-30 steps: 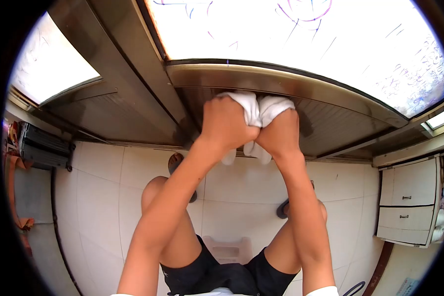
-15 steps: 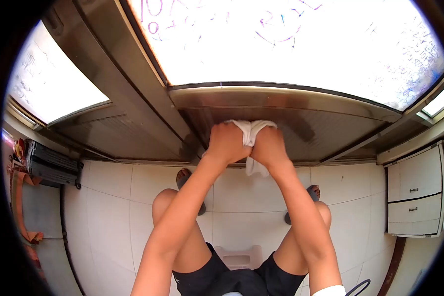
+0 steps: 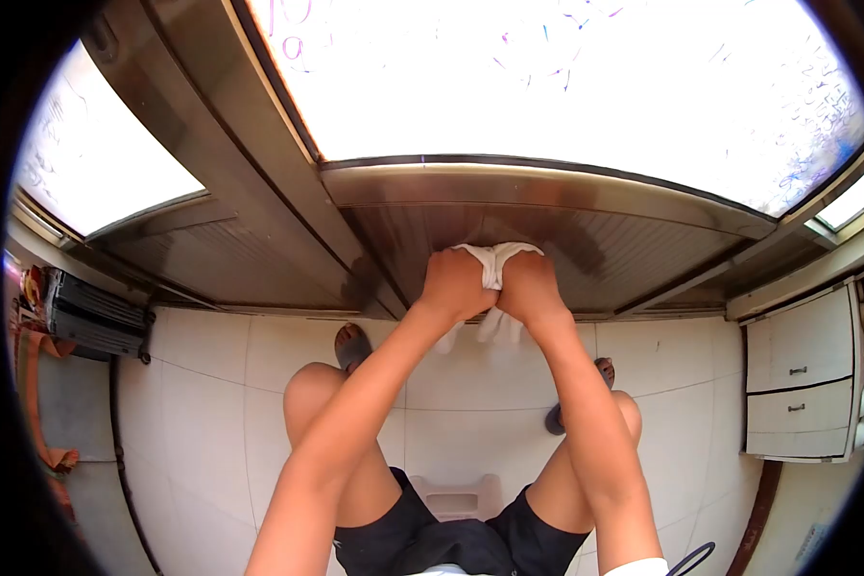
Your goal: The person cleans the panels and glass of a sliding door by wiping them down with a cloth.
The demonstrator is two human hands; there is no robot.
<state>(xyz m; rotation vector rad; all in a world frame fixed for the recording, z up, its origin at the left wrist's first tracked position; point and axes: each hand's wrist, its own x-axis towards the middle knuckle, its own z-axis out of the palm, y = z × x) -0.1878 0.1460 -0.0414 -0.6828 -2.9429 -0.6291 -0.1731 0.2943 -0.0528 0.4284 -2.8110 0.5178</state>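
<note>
A white cloth [image 3: 492, 261] is bunched between my two hands, with loose ends hanging beneath them. My left hand [image 3: 458, 285] grips its left side, the fingers curled around it. Close beside it, my right hand [image 3: 530, 286] is closed on the other side of the cloth. Both hands are up near the brown ribbed lower panel [image 3: 394, 235] of a metal-framed door. Whether the cloth presses on the panel is hard to tell.
Above the panel is a bright pane [image 3: 547, 106] with pen scribbles. A white stool [image 3: 451, 494] stands between my legs on the tiled floor [image 3: 355, 451]. At the right is a white drawer cabinet [image 3: 799, 374]; a dark suitcase [image 3: 96, 312] stands at the left.
Both hands have shifted slightly down and to the right along with the cloth. More of its loose ends now shows below my left hand.
</note>
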